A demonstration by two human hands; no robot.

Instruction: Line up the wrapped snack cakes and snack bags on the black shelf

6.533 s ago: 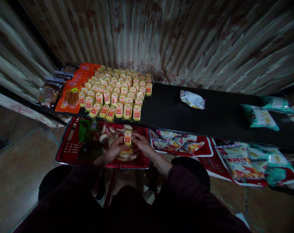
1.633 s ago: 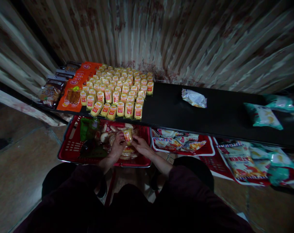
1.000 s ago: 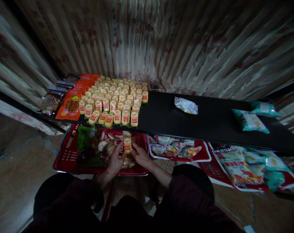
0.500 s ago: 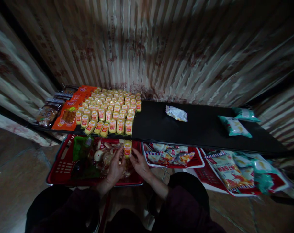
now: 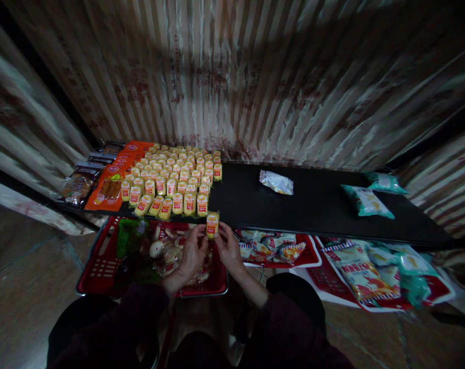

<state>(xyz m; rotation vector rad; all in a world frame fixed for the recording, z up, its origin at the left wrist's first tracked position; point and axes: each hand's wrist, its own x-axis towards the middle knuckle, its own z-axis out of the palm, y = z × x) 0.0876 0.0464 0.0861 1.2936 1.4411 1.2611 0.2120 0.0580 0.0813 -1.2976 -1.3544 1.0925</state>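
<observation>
Between my left hand [image 5: 194, 251] and my right hand [image 5: 229, 250] is a small wrapped snack cake [image 5: 212, 224], yellow with a red and white label. It stands upright at the front edge of the black shelf [image 5: 240, 202], and the fingers of both hands close on its lower sides. Just beyond it, rows of the same wrapped cakes [image 5: 177, 203] cover the left part of the shelf. Below my hands is a red basket [image 5: 87, 274] holding round wrapped pieces and a green packet.
Left of the rows lie an orange snack packet [image 5: 111, 179] and dark packets [image 5: 79, 185]. A white packet [image 5: 276, 182] and teal packets [image 5: 366, 201] rest farther right. Beneath the shelf are a basket of striped packets [image 5: 263, 248] and another basket with larger bags [image 5: 359, 271].
Both hands have carried the wrapped cake right and up, from over the red basket to the shelf's front edge. The view has shifted slightly.
</observation>
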